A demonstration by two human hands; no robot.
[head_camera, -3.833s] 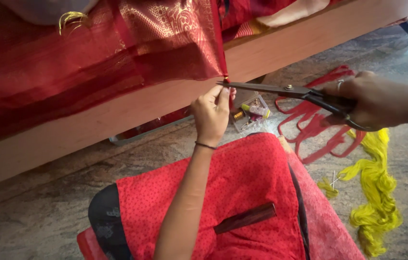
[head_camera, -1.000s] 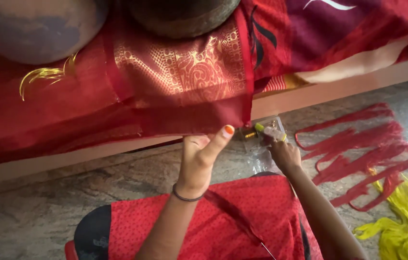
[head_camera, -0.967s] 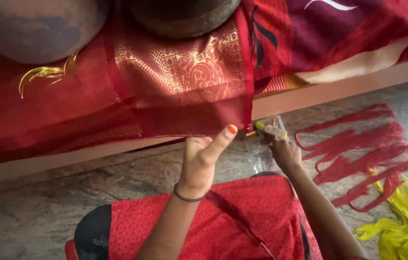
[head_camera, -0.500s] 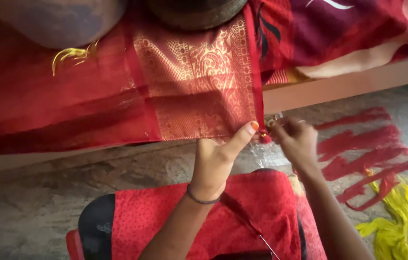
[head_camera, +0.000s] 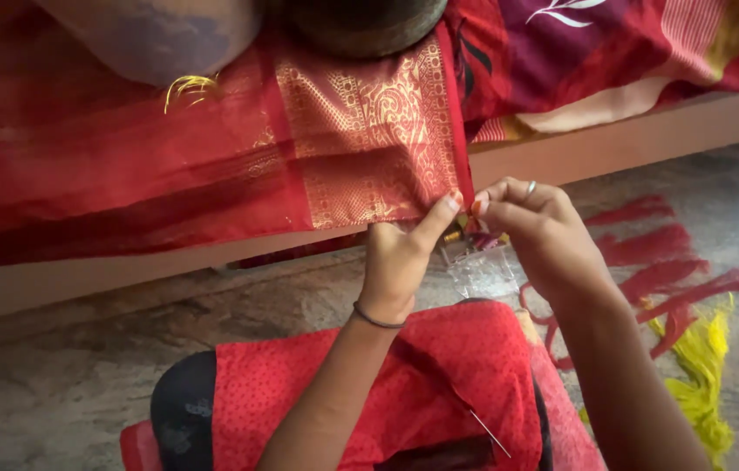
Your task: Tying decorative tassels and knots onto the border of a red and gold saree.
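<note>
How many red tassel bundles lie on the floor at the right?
4 red tassels: top, second, third, and the longest nearest the yellow threads. The right hand may hide more.

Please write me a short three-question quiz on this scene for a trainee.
1. True or false: both hands meet at the lower corner of the red and gold cloth.
2. Which hand wears a ring: left hand or right hand?
3. What lies on the floor at the far right?

Key:
1. True.
2. The right hand.
3. Red tassels and yellow threads.
</note>
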